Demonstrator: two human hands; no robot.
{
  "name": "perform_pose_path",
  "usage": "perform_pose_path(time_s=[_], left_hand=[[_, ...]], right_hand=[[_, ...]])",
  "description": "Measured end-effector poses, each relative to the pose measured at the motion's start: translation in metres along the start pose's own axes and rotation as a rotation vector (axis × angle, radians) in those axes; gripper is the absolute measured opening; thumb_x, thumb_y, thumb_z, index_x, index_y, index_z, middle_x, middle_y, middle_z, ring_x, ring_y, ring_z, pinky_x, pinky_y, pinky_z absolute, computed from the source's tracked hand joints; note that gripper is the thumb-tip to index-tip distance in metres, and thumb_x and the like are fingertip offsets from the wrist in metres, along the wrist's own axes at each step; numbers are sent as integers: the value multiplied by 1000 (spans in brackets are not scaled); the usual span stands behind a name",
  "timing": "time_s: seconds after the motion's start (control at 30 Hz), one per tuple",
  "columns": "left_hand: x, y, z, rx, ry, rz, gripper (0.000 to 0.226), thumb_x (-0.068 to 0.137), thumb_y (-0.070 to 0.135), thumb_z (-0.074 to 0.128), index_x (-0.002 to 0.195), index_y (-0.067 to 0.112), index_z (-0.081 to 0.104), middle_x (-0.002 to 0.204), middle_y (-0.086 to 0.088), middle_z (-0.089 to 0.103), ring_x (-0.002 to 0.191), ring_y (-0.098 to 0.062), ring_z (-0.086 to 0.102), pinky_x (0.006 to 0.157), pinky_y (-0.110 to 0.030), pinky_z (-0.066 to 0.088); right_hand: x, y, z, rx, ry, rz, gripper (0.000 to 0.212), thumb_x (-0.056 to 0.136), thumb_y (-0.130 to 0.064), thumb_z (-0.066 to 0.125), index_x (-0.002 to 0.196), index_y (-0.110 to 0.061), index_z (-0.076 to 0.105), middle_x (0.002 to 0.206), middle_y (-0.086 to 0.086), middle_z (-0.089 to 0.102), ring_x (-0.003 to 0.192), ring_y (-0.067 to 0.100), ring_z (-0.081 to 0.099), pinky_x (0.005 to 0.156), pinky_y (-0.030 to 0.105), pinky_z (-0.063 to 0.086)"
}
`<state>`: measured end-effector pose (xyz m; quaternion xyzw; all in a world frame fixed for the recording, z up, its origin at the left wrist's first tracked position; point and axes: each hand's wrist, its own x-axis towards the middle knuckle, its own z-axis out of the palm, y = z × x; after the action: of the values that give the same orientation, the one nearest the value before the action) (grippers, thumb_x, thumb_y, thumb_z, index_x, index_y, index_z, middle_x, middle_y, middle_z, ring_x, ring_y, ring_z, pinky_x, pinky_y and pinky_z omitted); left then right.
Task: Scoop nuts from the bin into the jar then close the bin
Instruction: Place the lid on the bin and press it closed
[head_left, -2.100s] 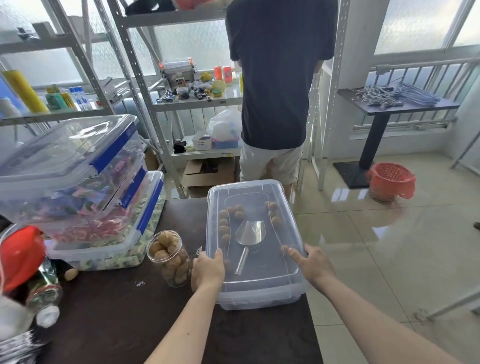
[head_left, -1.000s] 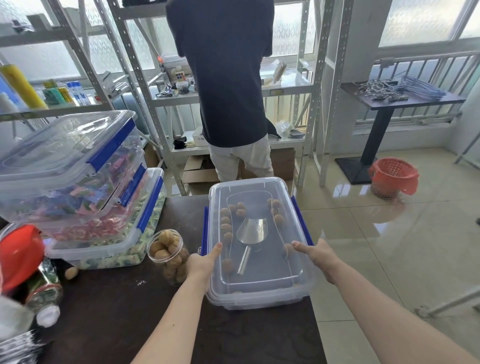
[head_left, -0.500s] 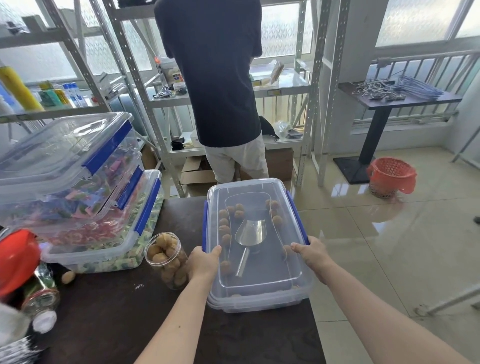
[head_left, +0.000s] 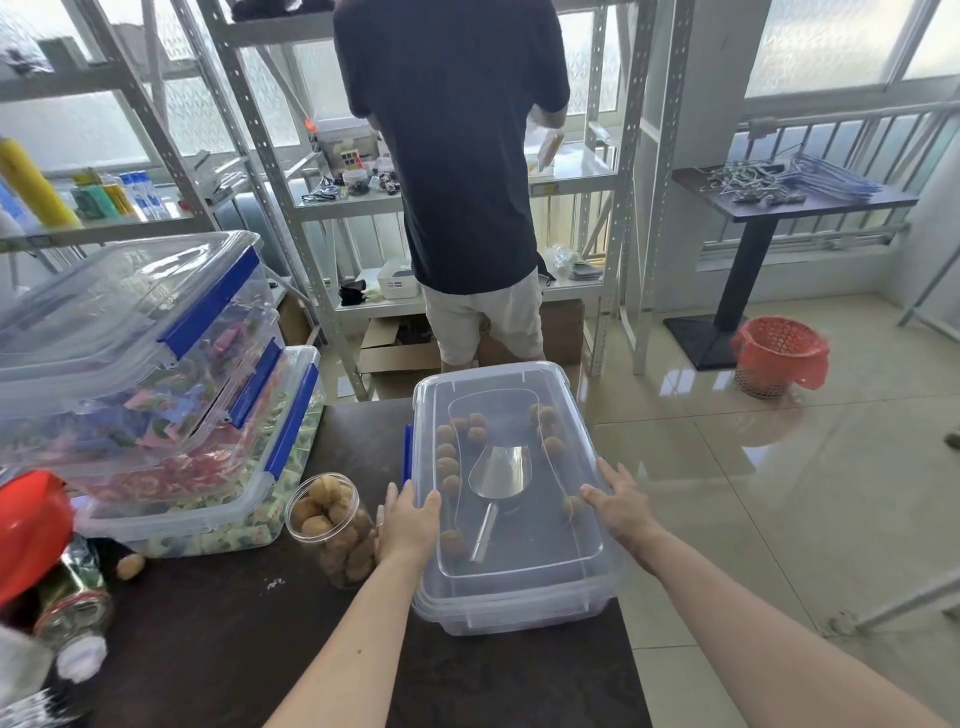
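The clear plastic bin (head_left: 519, 603) stands at the table's right end with its lid (head_left: 524, 551) on. Through the lid I see a metal scoop (head_left: 496, 478) and several nuts (head_left: 448, 463). A blue latch (head_left: 408, 457) shows along the bin's left side; no latch shows on the right. My left hand (head_left: 410, 522) lies over the lid's left edge, fingers on top. My right hand (head_left: 618, 501) rests flat on the lid's right edge, fingers spread. The lidless clear jar (head_left: 332, 525), full of nuts, stands just left of my left hand.
Stacked clear bins with blue latches (head_left: 156, 374) fill the table's left. One loose nut (head_left: 130, 565) lies by them, and a red object (head_left: 31, 530) sits at far left. A person (head_left: 462, 182) stands at the metal shelves behind the table. A red basket (head_left: 774, 358) is on the floor.
Blue latches stood raised on both sides of the bin; the right one is out of sight now. Both hands have shifted up onto the lid. The person behind has stepped right.
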<state>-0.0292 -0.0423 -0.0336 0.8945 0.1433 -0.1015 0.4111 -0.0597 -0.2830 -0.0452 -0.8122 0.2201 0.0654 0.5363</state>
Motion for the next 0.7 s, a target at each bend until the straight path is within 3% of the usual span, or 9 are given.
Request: perform_pose_path(time_s=[0.1, 0.2, 0.33, 0.4, 0.5, 0.6, 0.7], left_hand=[[4, -6, 4, -40, -5, -28, 56, 94, 41, 37, 145, 18, 30, 156, -6, 26, 143, -30, 23, 116, -51, 23], [2, -9, 5, -201, -50, -75, 56, 92, 42, 43, 142, 21, 33, 145, -7, 43, 130, -31, 43, 108, -51, 37], [0, -4, 1, -403, -89, -205, 66, 92, 37, 51, 146, 17, 19, 149, -12, 35, 132, -35, 39, 109, -48, 36], [7, -10, 0, -506, -150, -299, 81, 82, 44, 63, 145, 15, 23, 149, -12, 34, 132, -36, 38, 110, -48, 34], [13, -16, -2, -611, -191, -367, 101, 53, 52, 83, 135, 11, 40, 137, -14, 50, 119, -38, 51, 104, -53, 41], [12, -11, -2, -357, 23, -291, 81, 72, 40, 74, 133, -2, 42, 135, -20, 50, 121, -38, 49, 102, -43, 41], [10, -10, 3, -96, 130, -186, 68, 68, 54, 60, 113, 4, 59, 115, -17, 62, 104, -37, 59, 93, -45, 50]], right_hand=[[-2, 1, 3, 50, -10, 7, 59, 94, -24, 49, 149, -17, 28, 160, 2, 23, 147, 22, 21, 122, 42, 17], [-5, 6, 5, 94, -25, 24, 60, 94, -29, 49, 150, -25, 26, 159, 3, 22, 147, 23, 21, 121, 44, 18], [-1, 11, -2, 241, -129, 86, 61, 94, -29, 53, 148, -33, 24, 153, 3, 32, 139, 27, 35, 116, 47, 29], [2, 13, -5, 319, -164, 130, 68, 90, -27, 59, 148, -31, 23, 150, 8, 39, 132, 32, 44, 112, 52, 35], [5, 11, -6, 348, -80, 183, 82, 85, -22, 68, 150, -13, 17, 147, 17, 40, 128, 35, 47, 109, 48, 38], [6, 8, -1, 135, 60, 171, 78, 79, -28, 73, 142, -4, 33, 143, 19, 42, 127, 35, 46, 108, 46, 40], [4, 3, 4, 1, 145, 117, 42, 79, -30, 70, 112, -6, 62, 113, 17, 63, 97, 32, 63, 89, 42, 53]])
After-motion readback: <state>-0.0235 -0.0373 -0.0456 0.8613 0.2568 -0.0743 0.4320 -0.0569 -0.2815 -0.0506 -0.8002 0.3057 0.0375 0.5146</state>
